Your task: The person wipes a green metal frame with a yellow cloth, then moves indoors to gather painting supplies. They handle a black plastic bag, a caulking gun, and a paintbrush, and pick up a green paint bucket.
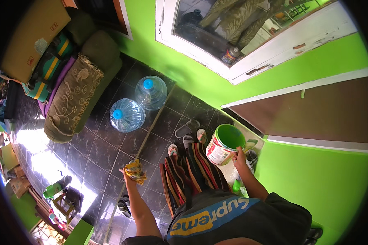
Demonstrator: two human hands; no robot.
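Note:
My left hand [126,173] is closed on a crumpled yellow cloth with a dark pattern [135,171], held out over the dark floor tiles. On the other side, my right hand [238,156] grips the near right edge of a paint bucket [219,152]. The bucket is white and red outside and green inside, and tilts a little; nothing can be made out in it. My feet in sandals [173,150] are just left of it. The fingers of both hands are partly hidden by what they hold.
Two large clear water jugs with blue caps [127,116] stand ahead on the tiled floor [96,149]. A sofa arm with a fringed brown cover [75,96] is at the left. Loose slippers [187,128] lie by my feet. A green wall [310,175] runs along the right.

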